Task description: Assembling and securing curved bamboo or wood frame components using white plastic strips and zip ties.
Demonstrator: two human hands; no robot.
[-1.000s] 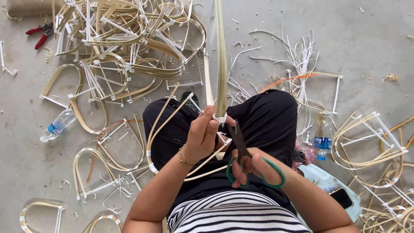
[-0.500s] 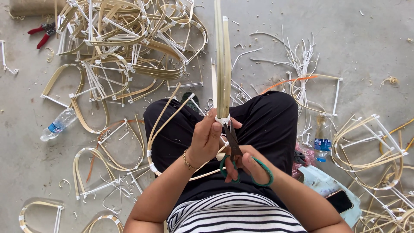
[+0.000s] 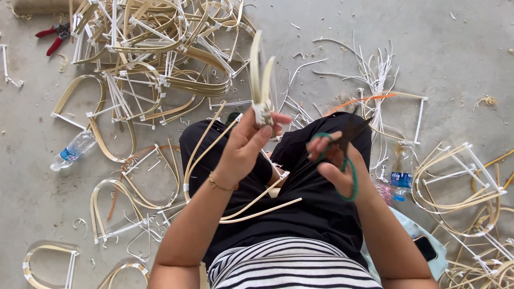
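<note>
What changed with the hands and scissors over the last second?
The right hand drew the green-handled scissors off the bamboo strips and out to the right; a second ago the blades were at the bound spot by the left hand. The strips now lean left instead of standing straight. The left hand keeps pinching them at the white binding. The floor clutter looks unchanged.
</note>
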